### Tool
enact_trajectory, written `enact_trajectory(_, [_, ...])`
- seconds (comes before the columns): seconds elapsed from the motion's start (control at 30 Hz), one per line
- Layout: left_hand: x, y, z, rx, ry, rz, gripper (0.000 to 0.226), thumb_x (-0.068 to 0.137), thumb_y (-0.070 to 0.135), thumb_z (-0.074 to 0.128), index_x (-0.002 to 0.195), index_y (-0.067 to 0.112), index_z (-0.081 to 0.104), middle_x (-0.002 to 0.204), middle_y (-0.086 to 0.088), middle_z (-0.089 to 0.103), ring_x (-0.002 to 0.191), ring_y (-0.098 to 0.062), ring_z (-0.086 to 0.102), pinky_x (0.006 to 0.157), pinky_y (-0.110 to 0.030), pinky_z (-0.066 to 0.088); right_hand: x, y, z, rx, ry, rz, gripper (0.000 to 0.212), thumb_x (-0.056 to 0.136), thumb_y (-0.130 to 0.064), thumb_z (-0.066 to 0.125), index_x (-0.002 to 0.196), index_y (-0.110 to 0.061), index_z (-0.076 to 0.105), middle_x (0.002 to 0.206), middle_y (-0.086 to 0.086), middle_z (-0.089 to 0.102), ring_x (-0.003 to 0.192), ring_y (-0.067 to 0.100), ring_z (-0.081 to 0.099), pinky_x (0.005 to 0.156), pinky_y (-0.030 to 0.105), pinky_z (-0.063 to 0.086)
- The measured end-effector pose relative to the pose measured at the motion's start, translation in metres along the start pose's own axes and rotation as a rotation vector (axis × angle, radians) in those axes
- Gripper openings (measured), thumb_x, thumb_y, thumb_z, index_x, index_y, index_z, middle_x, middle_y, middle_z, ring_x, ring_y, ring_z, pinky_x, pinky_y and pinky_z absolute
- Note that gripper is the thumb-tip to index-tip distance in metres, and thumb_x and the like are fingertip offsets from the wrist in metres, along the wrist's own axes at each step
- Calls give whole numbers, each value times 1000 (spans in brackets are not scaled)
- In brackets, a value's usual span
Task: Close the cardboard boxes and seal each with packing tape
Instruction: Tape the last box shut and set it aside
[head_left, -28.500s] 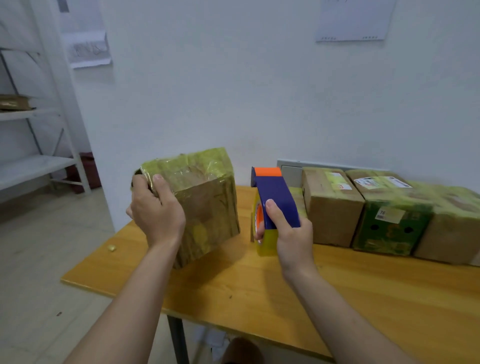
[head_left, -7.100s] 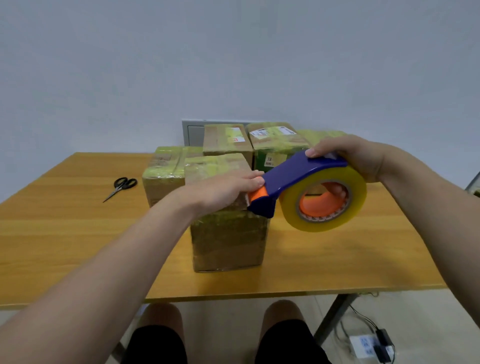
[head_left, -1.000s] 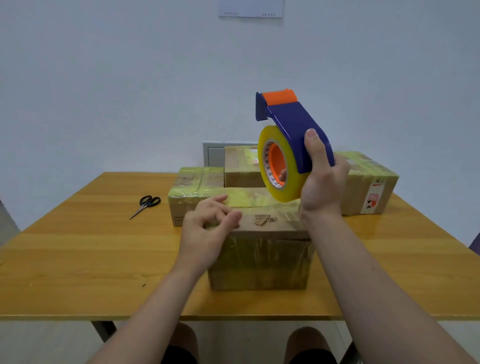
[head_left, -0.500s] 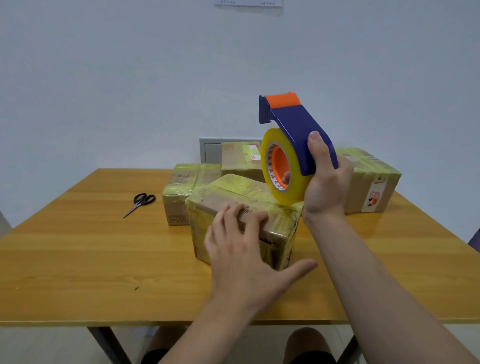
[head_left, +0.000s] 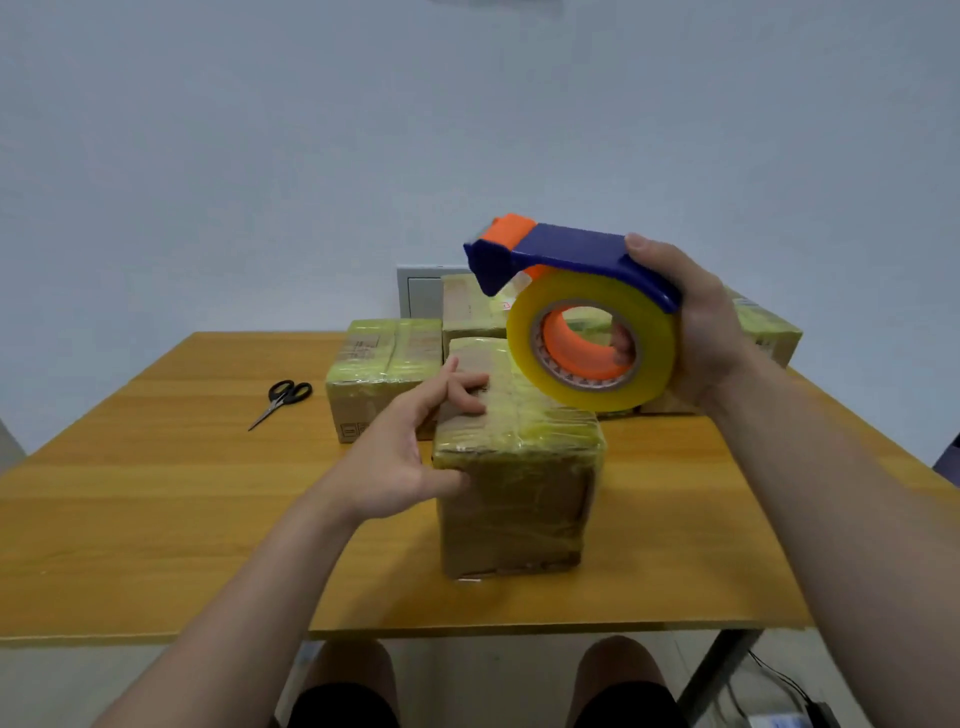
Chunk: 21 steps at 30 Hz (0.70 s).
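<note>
Now I am getting the box (head_left: 519, 499) settled. A moment ago it was tipped up under my palm, and now it is standing square on the desk (head_left: 156, 519), near the middle of the front edge. At the same time I am swinging the tape dispenser (head_left: 576, 249) over. Its orange blade end was pointing up at the wall and is now pointing left, with the yellow roll (head_left: 649, 374) hanging just above the far right part of the box top. I am reading this as lining up the next strip across the top. The box is already carrying plenty of tape, so I am judging it close to done.

My left grip (head_left: 400, 457) is grasping the box at its top left corner, thumb pressing the near face, fingers (head_left: 462, 384) bending over the top and the forefinger lifting free. My right grip (head_left: 696, 322) is clenching round the dispenser, thumb lying along the blue cover and fingertips showing through the core.

The other taped boxes (head_left: 384, 358) are waiting along the far edge, and the scissors (head_left: 283, 395) are lying toward the far left.
</note>
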<state>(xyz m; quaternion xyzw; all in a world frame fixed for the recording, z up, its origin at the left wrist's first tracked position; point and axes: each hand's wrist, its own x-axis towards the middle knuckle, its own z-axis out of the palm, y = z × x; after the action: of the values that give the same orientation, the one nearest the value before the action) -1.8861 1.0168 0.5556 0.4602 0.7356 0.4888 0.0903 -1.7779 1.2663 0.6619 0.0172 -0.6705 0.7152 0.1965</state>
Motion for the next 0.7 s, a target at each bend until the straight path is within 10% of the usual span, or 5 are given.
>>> enact_trajectory(0.2, [-1,27,-17,-142,66,-34,58,81,26,78,136,29,61,154,11,53,144,-7,48,119,-46,40,1,-29,-10,22,-255,137,41,94,-39,53,63,-20,72,56,-3,66,47,11,59,49,21,49])
enact_trajectory(0.37, [14,80,-16,-701,334,-314,62,85,63,63,113,8,68,107,-11,76,86,-23,73,68,-30,61,3,-34,-14,-6,-421,120,28,88,-41,64,74,-22,79,68,-3,73,57,11,68,56,22,55])
enact_trajectory(0.5, [16,89,-10,-988,224,-314,58,81,51,70,122,10,65,98,-10,73,67,-11,67,56,-19,57,3,-35,-15,-60,-524,158,53,53,-59,90,89,-21,81,84,3,77,70,17,73,63,28,59])
enact_trajectory(0.7, [9,84,-4,-1409,91,-265,73,71,29,90,135,9,61,113,-14,74,72,-12,72,63,-18,61,0,-37,-13,-71,-523,153,59,51,-61,91,92,-20,79,87,4,77,73,19,73,65,31,59])
